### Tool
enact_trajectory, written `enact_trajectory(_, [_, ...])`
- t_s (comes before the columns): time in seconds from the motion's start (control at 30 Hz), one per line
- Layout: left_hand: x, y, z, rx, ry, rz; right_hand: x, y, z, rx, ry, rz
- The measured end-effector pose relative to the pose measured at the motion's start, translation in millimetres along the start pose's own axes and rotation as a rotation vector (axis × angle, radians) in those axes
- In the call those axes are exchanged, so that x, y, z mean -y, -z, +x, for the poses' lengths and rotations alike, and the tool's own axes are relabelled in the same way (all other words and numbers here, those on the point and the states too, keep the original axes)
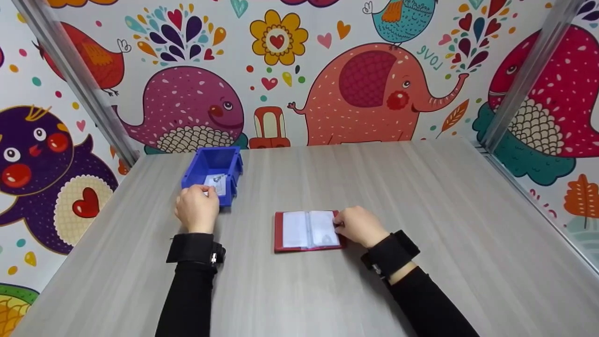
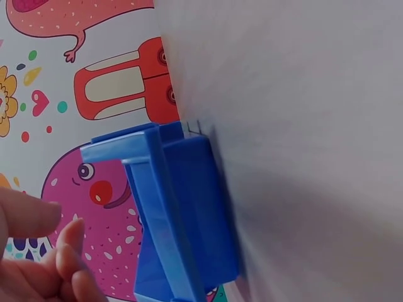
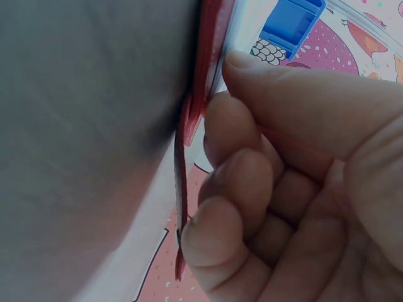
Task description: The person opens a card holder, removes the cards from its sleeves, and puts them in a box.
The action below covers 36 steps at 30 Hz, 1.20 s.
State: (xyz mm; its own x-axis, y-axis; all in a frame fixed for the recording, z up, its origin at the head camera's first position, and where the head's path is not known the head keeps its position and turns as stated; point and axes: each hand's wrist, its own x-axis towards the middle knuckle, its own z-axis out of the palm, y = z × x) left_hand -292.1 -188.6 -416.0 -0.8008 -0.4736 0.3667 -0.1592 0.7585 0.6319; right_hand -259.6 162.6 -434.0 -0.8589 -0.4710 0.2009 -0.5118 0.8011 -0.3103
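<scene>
A small red card holder [image 1: 279, 231] lies spread on the table, its clear sleeves showing whitish pages. My right hand [image 1: 362, 226] is at its right edge. The right wrist view shows the thumb [image 3: 277, 78] against the sleeves and curled fingers at the red cover [image 3: 208, 56], pinching the edge. My left hand [image 1: 197, 208] hovers at the near end of a blue plastic bin [image 1: 189, 171]. Thumb and fingertips stand apart in the left wrist view, nothing between them. Inside the bin, near those fingertips, is a white card [image 1: 216, 181] with a small grey print.
The wood-grain table [image 1: 262, 290] runs back to a wall [image 1: 281, 126] printed with cartoon animals. Metal posts [image 1: 89, 89] rise at the back corners. Both wrists wear black straps [image 1: 393, 252].
</scene>
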Motion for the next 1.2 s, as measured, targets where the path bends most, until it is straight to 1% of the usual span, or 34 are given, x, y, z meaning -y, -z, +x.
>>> enact_trajectory(0.2, [1.0, 1.0, -1.6, -0.001, -0.021, -0.008, -1.7, -0.6, -0.7, -0.02, 0.044, -0.016])
enact_trajectory(0.4, [-1.2, 1.1, -4.9, 0.009, -0.038, -0.017, -1.7, -0.8, -0.5, -0.021, 0.045, -0.014])
enact_trajectory(0.53, [-5.3, 1.1, -8.9, 0.009, -0.074, -0.025, -1.6, -0.9, -0.5, -0.022, 0.041, -0.011])
enact_trajectory(0.7, [-11.1, -1.2, -14.4, 0.013, -0.168, -0.04, -1.2, -0.4, -0.4, -0.022, 0.042, -0.014])
enact_trajectory(0.83, [-15.5, -4.2, -18.7, -0.004, -0.268, -0.066, -0.7, -0.3, -0.1, -0.02, 0.042, -0.015])
enact_trajectory(0.93, [-19.3, -6.6, -22.1, -0.003, -0.351, -0.095, -0.5, -0.4, 0.1, -0.014, 0.038, -0.016])
enact_trajectory(1.03, [-24.4, -8.4, -26.2, 0.036, -0.415, -0.121, -0.6, -0.3, -0.3, -0.013, 0.027, -0.017])
enact_trajectory(1.2, [-33.8, -11.7, -33.9, 0.123, -0.464, -0.135, -0.3, -0.4, -1.0, -0.018, 0.018, -0.022])
